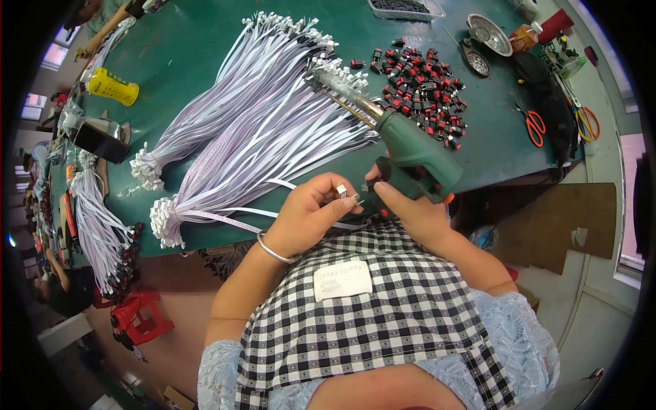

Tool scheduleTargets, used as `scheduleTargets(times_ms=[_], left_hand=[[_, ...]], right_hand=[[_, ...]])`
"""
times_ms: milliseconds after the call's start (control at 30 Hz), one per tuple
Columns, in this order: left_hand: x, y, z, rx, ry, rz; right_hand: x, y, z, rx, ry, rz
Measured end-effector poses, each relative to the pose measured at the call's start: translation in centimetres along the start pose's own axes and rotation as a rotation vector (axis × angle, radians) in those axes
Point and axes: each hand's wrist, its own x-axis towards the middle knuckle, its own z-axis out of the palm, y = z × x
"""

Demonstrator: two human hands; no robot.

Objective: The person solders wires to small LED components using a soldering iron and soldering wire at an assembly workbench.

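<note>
My left hand (307, 213) pinches the end of a wire lead with a small white connector (342, 190) near the fingertips. Close beside it, my right hand (415, 217) grips a small black switch-like part (371, 184) with metal pins toward the left hand. A narrow gap seems to separate the two pieces. Just above my right hand sits a green heat gun (420, 147), its metal nozzle pointing up and left over the cables. A large bundle of white flat cables (253, 147) fans across the table; strands run from it to my left hand.
A pile of red and black small parts (427, 92) lies on the green table (495, 126). Orange-handled scissors (534, 128) and metal dishes (489, 34) are at right. A yellow bottle (113, 87) and black box (101, 140) stand left. A red stool (141, 318) is on the floor.
</note>
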Motion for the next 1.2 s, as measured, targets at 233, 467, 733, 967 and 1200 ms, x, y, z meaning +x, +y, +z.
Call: scheduleTargets(times_ms=[233,467,733,967,1200], left_hand=[[0.1,-0.1,0.2,0.028,-0.005,0.025],[0.1,-0.1,0.0,-0.029,-0.020,-0.029],[0.3,0.6,0.8,0.045,0.052,0.022],[0.5,0.4,1.0,-0.026,0.062,0.029],[0.6,0.2,1.3,-0.024,0.098,0.041]], right_hand=[[-0.1,-0.5,-0.2,-0.062,-0.041,0.064],[-0.1,-0.4,-0.1,-0.039,-0.036,0.070],[-0.2,-0.1,-0.1,-0.033,-0.045,0.076],[-0.2,-0.5,0.0,0.059,-0.018,0.133],[-0.1,-0.4,0.0,0.052,-0.013,0.160]])
